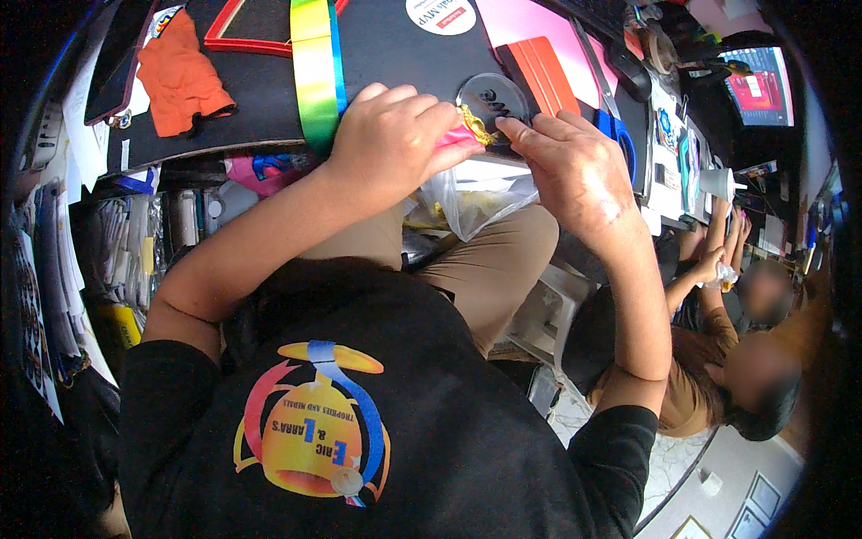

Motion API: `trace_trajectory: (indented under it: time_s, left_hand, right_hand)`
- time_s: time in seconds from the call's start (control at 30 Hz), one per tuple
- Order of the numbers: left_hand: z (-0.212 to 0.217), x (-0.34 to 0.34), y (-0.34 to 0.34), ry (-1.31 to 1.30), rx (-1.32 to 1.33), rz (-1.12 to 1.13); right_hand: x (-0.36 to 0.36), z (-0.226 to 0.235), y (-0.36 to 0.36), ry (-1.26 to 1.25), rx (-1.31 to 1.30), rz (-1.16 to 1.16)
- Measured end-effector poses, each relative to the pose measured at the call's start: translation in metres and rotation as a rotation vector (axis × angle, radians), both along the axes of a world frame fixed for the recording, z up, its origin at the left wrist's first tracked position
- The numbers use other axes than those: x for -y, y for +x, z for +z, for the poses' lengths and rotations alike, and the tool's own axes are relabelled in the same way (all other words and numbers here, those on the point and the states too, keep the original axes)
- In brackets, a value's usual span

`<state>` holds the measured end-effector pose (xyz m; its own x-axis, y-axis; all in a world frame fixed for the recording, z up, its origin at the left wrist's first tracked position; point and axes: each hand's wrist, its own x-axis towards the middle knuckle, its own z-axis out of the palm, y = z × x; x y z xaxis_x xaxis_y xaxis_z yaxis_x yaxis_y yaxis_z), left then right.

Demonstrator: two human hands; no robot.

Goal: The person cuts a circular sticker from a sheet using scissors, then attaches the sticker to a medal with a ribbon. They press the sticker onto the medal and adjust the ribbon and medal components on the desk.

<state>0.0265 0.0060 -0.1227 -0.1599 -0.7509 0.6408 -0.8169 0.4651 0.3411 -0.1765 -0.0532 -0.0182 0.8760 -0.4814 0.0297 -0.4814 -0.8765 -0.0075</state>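
My left hand (395,135) is closed on a small gold ornate piece (478,126), which looks like part of a medal. Something bright pink (456,136) shows between its fingers and the gold. Close by on the right, my right hand (579,171) has its fingers bent together, fingertips beside the gold piece; what they pinch, if anything, is hidden. Beyond both hands lies a clear round disc (492,94) on the black tabletop (386,54). A yellow, green and blue ribbon (314,76) hangs over the table edge beside my left hand.
A red flat piece (543,76), blue-handled scissors (620,135) and a pink sheet (512,22) lie at the right. Orange cloth (182,76) and a red frame (242,31) lie at the left. A plastic bag (476,207) hangs below. Two people sit at the right.
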Motion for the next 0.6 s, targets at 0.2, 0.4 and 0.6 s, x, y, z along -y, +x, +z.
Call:
trace_trajectory:
  time_s: [0.2, 0.4, 0.6]
  left_hand:
    - [-0.002, 0.001, 0.000, -0.027, -0.015, -0.008]
    - [-0.001, 0.000, 0.000, 0.014, 0.009, 0.001]
    - [0.000, 0.000, 0.000, 0.021, 0.010, -0.001]
  right_hand:
    - [0.001, -0.004, -0.006, 0.011, 0.114, -0.013]
    - [0.003, -0.010, -0.007, 0.035, 0.133, -0.017]
    - [0.005, -0.009, -0.008, 0.031, 0.123, -0.004]
